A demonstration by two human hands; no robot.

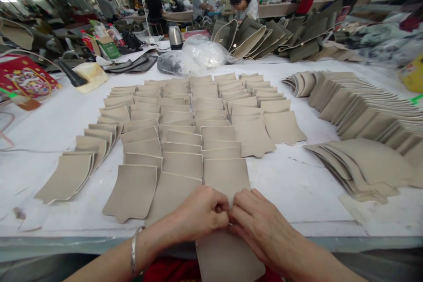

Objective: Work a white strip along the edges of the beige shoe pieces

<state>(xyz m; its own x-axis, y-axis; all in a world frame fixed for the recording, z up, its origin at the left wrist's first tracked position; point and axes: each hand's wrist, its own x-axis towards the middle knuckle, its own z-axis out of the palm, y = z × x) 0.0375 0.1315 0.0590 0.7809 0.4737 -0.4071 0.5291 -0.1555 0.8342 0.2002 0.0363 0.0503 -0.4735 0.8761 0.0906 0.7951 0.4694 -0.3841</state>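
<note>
Both my hands meet at the front edge of the table, over a taupe leather-like panel [229, 255] that hangs down toward my lap. My left hand [209, 209], with a silver bangle on its wrist, has its fingers curled and pinched on the panel's upper edge. Close against it, my right hand [254, 216] grips the same edge with bent fingers. The fingertips hide the exact spot they work on. Just beyond them lies another taupe panel [226, 172], the front one of several overlapping rows spread over the white table [280, 198].
Stacked panels [370, 110] and curved pieces [366, 163] lie at the right. A fanned row [71, 174] is on the left. Farther back are clear plastic bags [201, 53], a kettle [175, 35], folded dark pieces [264, 37] and a red bag [24, 77]. Several people work behind.
</note>
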